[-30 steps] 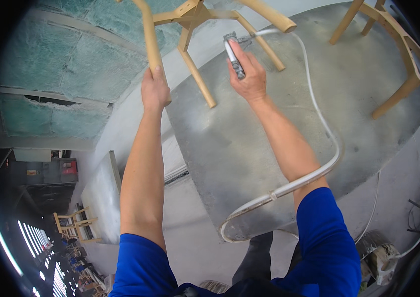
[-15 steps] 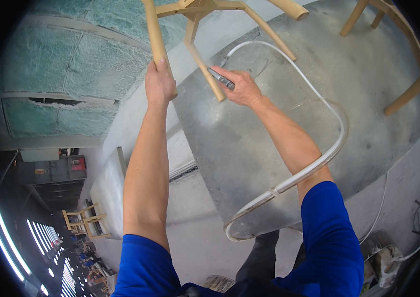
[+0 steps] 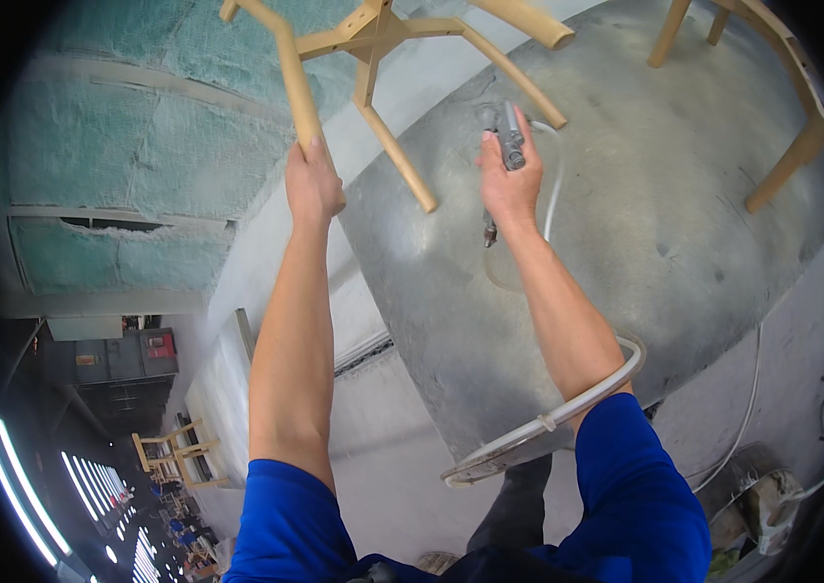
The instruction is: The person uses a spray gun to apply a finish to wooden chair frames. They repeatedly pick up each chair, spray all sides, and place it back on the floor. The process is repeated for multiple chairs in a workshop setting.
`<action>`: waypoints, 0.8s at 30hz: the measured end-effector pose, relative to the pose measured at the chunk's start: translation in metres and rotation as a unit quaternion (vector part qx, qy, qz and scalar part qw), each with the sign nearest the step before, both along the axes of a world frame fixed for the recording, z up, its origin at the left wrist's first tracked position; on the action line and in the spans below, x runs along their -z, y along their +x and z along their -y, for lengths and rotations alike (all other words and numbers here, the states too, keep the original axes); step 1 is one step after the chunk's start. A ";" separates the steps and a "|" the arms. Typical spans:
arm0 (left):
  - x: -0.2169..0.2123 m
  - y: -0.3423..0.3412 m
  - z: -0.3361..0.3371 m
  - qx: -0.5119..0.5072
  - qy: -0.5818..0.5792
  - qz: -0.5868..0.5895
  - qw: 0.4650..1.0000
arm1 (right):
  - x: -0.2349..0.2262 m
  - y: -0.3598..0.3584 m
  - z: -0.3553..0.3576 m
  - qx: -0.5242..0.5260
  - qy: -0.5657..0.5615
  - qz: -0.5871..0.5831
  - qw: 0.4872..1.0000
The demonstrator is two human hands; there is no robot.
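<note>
At the top, a pale wooden chair frame (image 3: 373, 44) with a cross-shaped joint and several legs is partly cut off by the view's edge. My left hand (image 3: 313, 185) is closed around the lower end of its left leg. Apart from the frame, over the grey tabletop (image 3: 431, 282), my right hand (image 3: 512, 185) grips a silver air gun (image 3: 511, 141). Its fingers wrap the body, and a metal fitting (image 3: 489, 233) sticks out below the hand. A pale hose (image 3: 554, 194) runs behind the hand and loops over my right forearm.
Another wooden chair frame (image 3: 781, 165) stands at the tabletop's far right. Frosted greenish panels (image 3: 111, 146) line the left side. A small wooden chair (image 3: 174, 452) appears at lower left. Down at lower right are a dusty container (image 3: 756, 496) and a thin hose (image 3: 750, 398).
My right hand has swung right, away from the middle leg, turning the air gun upright. The hose loop has dropped lower. My left hand keeps its grip as the frame shifts slightly in view.
</note>
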State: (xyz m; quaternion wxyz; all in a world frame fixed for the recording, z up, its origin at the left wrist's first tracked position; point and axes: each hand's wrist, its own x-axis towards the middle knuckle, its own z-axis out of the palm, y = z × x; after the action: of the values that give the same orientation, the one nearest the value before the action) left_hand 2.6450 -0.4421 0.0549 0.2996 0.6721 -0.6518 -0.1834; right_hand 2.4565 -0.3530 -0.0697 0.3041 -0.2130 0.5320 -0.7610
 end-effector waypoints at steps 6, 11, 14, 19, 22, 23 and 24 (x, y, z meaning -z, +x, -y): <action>0.010 -0.001 -0.003 -0.015 -0.019 0.030 0.999 | -0.021 0.008 -0.007 -0.019 -0.191 -0.106 0.976; 0.017 -0.003 -0.009 -0.028 -0.012 0.049 0.998 | -0.013 -0.005 -0.004 -0.017 -0.115 0.007 0.993; 0.020 -0.004 -0.020 -0.014 -0.036 0.055 0.998 | -0.004 -0.027 0.016 -0.002 -0.069 0.106 0.992; 0.029 -0.012 -0.054 -0.022 -0.039 0.000 0.999 | 0.004 -0.059 0.067 0.020 -0.044 0.201 0.978; 0.028 -0.018 -0.064 -0.023 -0.034 0.006 0.999 | 0.016 -0.063 0.060 0.089 -0.005 0.233 0.968; 0.028 -0.020 -0.064 -0.027 -0.029 0.005 0.999 | 0.021 -0.065 0.052 0.104 0.011 0.234 0.966; 0.028 -0.021 -0.064 -0.028 -0.034 -0.003 0.999 | 0.027 -0.064 0.039 0.119 0.028 0.235 0.964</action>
State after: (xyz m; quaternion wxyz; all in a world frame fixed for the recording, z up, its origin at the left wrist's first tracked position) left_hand 2.6242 -0.3782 0.0272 0.3289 0.6790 -0.6378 -0.1548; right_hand 2.3923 -0.3921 -0.0970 0.3339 0.0449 0.4885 -0.8049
